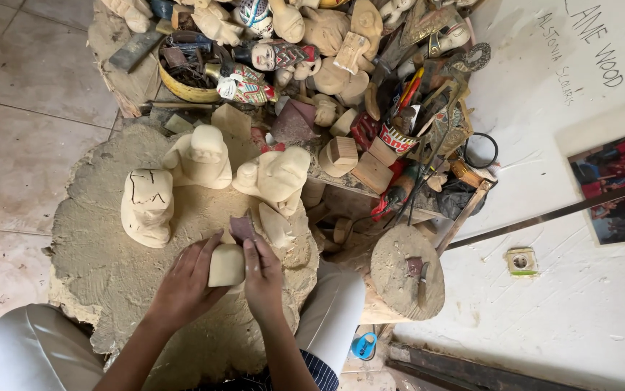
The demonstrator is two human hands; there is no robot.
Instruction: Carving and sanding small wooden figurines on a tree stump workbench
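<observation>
A broad, rough wooden stump [102,268], pale and dusted with wood powder, filled the lower left of the view and served as the work surface between the person's knees. At its one o'clock edge a heap of carved wooden figures [312,43], painted puppet heads and tools was piled against the white wall [580,289]. A smaller round block [399,279] stood at the stump's three o'clock side.

Three unfinished pale carvings stood on the stump: one marked with dark lines [147,206] at ten o'clock, a second figure [202,158] at twelve, and a third [277,174] at one o'clock.

Near the stump's centre the left hand [186,286] was closed around a small pale wooden block [226,265], gripping it from its nine o'clock side. The right hand [263,275] pressed against the block's three o'clock side, its fingers pinching a small brown piece of sandpaper [242,228] that stuck up at the block's twelve o'clock edge.
</observation>
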